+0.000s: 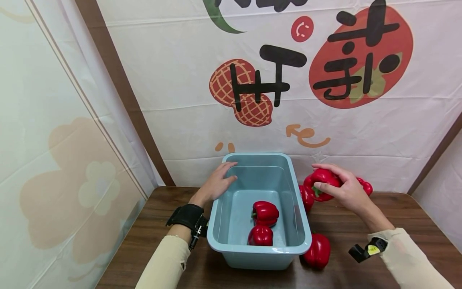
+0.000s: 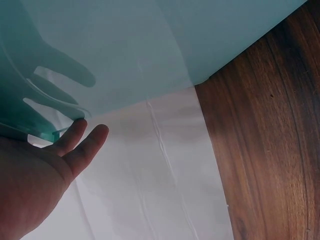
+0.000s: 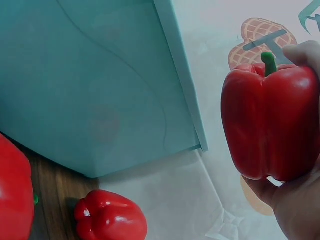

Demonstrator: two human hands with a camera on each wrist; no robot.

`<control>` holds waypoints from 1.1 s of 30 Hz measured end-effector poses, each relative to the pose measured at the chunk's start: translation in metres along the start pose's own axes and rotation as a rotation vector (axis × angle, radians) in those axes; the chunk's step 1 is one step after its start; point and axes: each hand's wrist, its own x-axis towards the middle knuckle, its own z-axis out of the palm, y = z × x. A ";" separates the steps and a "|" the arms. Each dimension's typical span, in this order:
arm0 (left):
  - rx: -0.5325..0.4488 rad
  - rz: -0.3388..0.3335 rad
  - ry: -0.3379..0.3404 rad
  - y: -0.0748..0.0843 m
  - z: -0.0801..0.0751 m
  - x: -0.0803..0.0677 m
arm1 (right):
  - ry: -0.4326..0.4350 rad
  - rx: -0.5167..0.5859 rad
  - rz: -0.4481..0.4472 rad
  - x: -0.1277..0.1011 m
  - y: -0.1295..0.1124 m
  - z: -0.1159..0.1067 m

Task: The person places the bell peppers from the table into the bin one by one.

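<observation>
Right hand (image 1: 346,188) grips a red pepper (image 1: 325,178), fingers (image 1: 325,186) curled round it, held in the air just right of the bin (image 1: 303,237), above the table (image 1: 397,216). In the right wrist view the held pepper (image 3: 272,122) stands stem up, hand (image 3: 295,200) under it, bin wall (image 3: 100,85) to its left.

Left hand (image 1: 216,184) rests on the bin's far left rim, fingers (image 1: 229,165) straight and relaxed, draped over the edge, holding nothing. In the left wrist view the hand (image 2: 35,175) lies against the translucent bin wall (image 2: 150,50), fingertips over the rim showing through the plastic.

Two peppers lie inside the bin: one mid-floor (image 1: 265,212), one nearer the front wall (image 1: 260,236), touching or almost touching each other.

Loose peppers on the table right of the bin: one by the front right corner (image 1: 317,251), one against the right wall under the held pepper (image 1: 306,197), one behind the right hand, partly hidden (image 1: 365,186).

Printed banner (image 1: 274,80) hangs behind the table. Black wrist straps on both arms.
</observation>
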 end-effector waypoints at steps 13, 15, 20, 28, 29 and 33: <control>-0.014 0.001 -0.008 0.001 0.000 0.000 | -0.019 0.035 -0.029 0.005 -0.007 0.005; -0.015 0.001 -0.007 0.000 0.000 0.000 | -0.023 0.046 -0.036 0.006 -0.007 0.006; -0.011 0.002 -0.005 -0.001 0.001 0.000 | -0.032 0.066 -0.042 0.006 -0.007 0.007; -0.012 -0.002 -0.001 0.000 0.001 0.001 | -0.044 0.096 -0.017 0.008 -0.010 0.008; -0.014 0.001 -0.001 0.000 0.001 0.001 | -0.045 0.099 -0.015 0.008 -0.010 0.008; -0.021 0.008 -0.003 0.000 0.001 0.001 | -0.049 0.105 -0.013 0.009 -0.011 0.008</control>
